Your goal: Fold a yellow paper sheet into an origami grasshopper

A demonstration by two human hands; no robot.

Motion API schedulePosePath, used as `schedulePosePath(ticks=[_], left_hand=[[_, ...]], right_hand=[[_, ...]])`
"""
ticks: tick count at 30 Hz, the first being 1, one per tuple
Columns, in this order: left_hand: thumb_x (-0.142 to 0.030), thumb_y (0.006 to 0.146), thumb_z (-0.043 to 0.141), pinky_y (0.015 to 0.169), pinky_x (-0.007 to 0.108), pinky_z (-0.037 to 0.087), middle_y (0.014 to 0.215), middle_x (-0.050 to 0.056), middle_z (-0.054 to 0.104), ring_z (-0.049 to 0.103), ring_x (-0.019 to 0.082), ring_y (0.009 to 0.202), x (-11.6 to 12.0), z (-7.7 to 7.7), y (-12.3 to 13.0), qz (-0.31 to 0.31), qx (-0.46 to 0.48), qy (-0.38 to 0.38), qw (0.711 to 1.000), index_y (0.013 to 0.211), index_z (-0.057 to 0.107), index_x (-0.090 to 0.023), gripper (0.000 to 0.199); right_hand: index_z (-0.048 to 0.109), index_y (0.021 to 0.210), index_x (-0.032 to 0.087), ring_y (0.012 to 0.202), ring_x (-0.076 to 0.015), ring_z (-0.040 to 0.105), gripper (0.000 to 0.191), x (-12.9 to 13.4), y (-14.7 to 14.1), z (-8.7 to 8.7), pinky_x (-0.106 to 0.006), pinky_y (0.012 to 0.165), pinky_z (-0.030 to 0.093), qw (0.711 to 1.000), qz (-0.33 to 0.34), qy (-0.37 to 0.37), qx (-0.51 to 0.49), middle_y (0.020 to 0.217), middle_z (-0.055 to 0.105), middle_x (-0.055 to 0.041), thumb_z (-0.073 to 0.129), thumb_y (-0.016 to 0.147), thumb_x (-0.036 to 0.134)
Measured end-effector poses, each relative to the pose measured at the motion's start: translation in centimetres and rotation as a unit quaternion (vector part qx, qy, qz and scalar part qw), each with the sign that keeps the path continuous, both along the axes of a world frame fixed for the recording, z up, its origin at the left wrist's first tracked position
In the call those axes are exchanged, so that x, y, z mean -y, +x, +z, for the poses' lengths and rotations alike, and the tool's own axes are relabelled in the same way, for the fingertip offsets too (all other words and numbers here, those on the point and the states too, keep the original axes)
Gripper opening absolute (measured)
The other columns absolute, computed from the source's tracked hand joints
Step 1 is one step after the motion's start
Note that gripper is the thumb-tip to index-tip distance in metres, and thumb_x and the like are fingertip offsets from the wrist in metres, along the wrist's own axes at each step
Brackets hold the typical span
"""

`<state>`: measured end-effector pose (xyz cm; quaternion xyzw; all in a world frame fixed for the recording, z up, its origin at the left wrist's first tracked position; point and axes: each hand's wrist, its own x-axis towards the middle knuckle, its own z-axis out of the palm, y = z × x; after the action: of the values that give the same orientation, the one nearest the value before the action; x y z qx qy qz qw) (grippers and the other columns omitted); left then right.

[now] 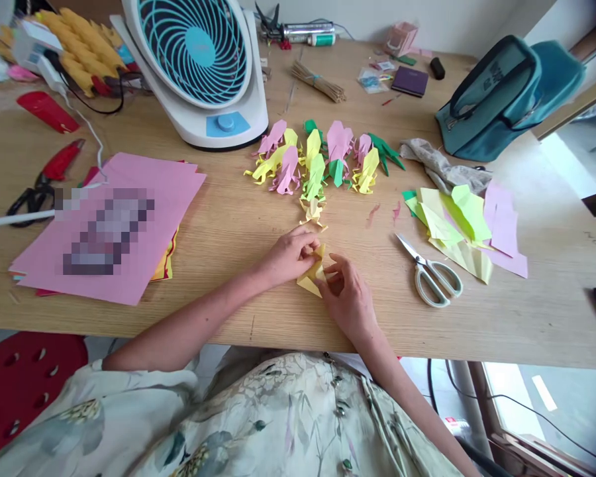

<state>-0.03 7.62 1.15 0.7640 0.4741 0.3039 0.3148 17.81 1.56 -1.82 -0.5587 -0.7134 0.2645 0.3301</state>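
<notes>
A small folded piece of yellow paper [310, 281] is between my two hands, low over the wooden table. My left hand [293, 255] pinches its upper left part with curled fingers. My right hand [346, 291] grips its right edge, thumb and fingers bent round it. Just beyond my hands lies a pale yellow folded figure [312, 211]. Behind that stand several folded paper figures in pink, yellow and green [315, 173]. White-handled scissors [434, 275] lie to the right of my right hand, their blades partly apart.
Pink sheets [173, 192] lie at left beside red-handled pliers [57, 162]. A fan [223, 126] stands at the back left. Loose coloured paper [501, 218], a grey cloth [442, 165] and a teal bag [491, 99] are at right. The table's front edge [288, 341] is near me.
</notes>
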Motion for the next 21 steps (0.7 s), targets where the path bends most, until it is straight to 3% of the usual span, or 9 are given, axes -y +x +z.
schedulePosePath(ticks=[5,8,11,15,21], left_hand=[[-0.009,0.081,0.058,0.062,0.019,0.040,0.067,-0.005,0.056,0.056,0.009,0.063,-1.1,0.3,0.9,-0.031,0.001,-0.023,0.999,0.087,0.062,-0.016,0.010],[-0.009,0.080,0.055,0.058,0.018,0.039,0.070,-0.006,0.056,0.053,0.007,0.058,-1.3,-0.3,1.2,-0.015,0.030,-0.045,0.998,0.095,0.061,-0.017,0.018],[-0.011,0.080,0.055,0.056,0.017,0.037,0.074,-0.005,0.055,0.048,0.005,0.054,-1.2,-0.8,1.2,-0.008,0.053,-0.053,0.997,0.087,0.058,-0.016,0.009],[-0.011,0.078,0.056,0.059,0.017,0.037,0.075,-0.005,0.052,0.045,0.006,0.058,-1.1,-0.6,1.1,-0.042,0.063,-0.036,0.996,0.093,0.058,-0.016,0.016],[-0.006,0.075,0.051,0.055,0.018,0.033,0.065,-0.006,0.045,0.041,0.007,0.056,-1.4,-0.5,0.8,-0.101,0.121,-0.079,0.984,0.081,0.058,-0.016,0.013]], right_hand=[[0.051,0.122,0.023,0.080,-0.0190,0.063,0.033,0.2,0.3,0.2,-0.033,0.074,0.052,1.000,-0.002,-0.007,-0.028,0.096,0.065,-0.0057,0.058,0.090,0.026],[0.052,0.122,0.023,0.079,-0.0190,0.062,0.034,0.2,0.5,0.2,-0.033,0.073,0.052,1.000,-0.013,0.001,-0.021,0.093,0.064,-0.0048,0.060,0.089,0.026],[0.055,0.114,0.023,0.081,-0.0195,0.062,0.025,0.2,0.5,0.4,-0.033,0.074,0.051,0.999,-0.023,0.021,0.008,0.091,0.064,-0.0043,0.055,0.090,0.020],[0.057,0.104,0.023,0.082,-0.0196,0.061,0.018,0.0,0.6,0.6,-0.032,0.074,0.050,0.999,-0.009,0.033,0.023,0.090,0.063,-0.0051,0.051,0.089,0.015],[0.059,0.112,0.023,0.082,-0.0185,0.061,0.025,0.2,0.7,0.3,-0.031,0.072,0.049,1.000,-0.013,0.014,-0.008,0.091,0.064,-0.0037,0.051,0.089,0.014]])
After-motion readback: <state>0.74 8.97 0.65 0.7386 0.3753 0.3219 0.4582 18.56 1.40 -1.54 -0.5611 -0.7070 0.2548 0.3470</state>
